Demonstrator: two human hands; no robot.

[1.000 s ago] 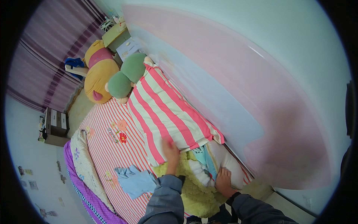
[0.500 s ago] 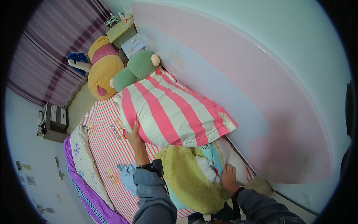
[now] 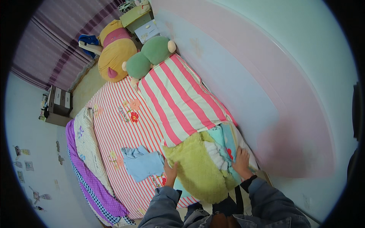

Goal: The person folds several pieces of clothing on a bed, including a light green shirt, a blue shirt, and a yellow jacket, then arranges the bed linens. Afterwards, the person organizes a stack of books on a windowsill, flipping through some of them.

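A yellow-green fluffy pillow (image 3: 195, 173) lies on the bed in front of me, with white plush and blue cloth showing along its right side. My left hand (image 3: 170, 173) is at its left edge, thumb and fingers apart. On the right, my right hand (image 3: 240, 161) rests with fingers spread on the blue patterned cloth (image 3: 227, 142) at the pillow's side. Just beyond lies a pink-and-white striped pillow (image 3: 178, 97), flat against the headboard side. A folded light blue garment (image 3: 143, 166) sits on the striped sheet, left of my left hand.
The red-and-white striped sheet (image 3: 125, 133) covers the bed, with a purple and white quilt (image 3: 81, 152) bunched along its left side. A green plush (image 3: 150, 57) and a large yellow plush (image 3: 118, 55) lie at the far end. The pink headboard (image 3: 266, 76) rises on the right.
My left hand has let go of the pink-striped pillow and moved back to the fluffy pillow. The striped pillow now lies flatter. My right hand stays near the same spot.
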